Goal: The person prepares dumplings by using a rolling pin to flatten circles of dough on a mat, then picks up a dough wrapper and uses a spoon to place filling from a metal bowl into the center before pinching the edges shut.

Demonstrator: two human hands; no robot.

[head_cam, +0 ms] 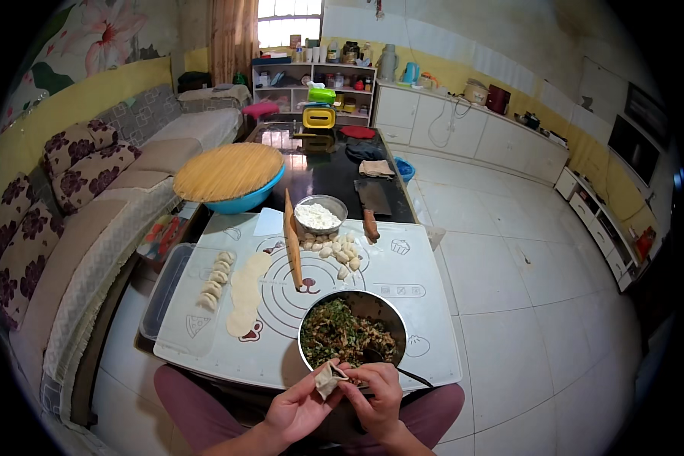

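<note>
Between my two hands is a partly folded dumpling [327, 381], its wrapper pinched together with a gap at the top. My left hand [297, 406] cradles it from below and the left. The fingers of my right hand [377, 395] grip its right edge. Just beyond them stands a metal bowl [399, 319] of chopped green and brown filling [342, 333]. A black spoon [413, 376] leans in it, its handle over the near rim. Flat round wrappers [246, 299] lie overlapping on the white mat [433, 296], beside a row of folded dumplings [216, 279].
A wooden rolling pin [293, 245], dough pieces [342, 251] and a bowl of flour [317, 215] lie farther back. A cleaver [371, 208] rests at the back right. A woven round tray [231, 171] covers a blue basin [245, 202]. A sofa [102, 222] runs along the left.
</note>
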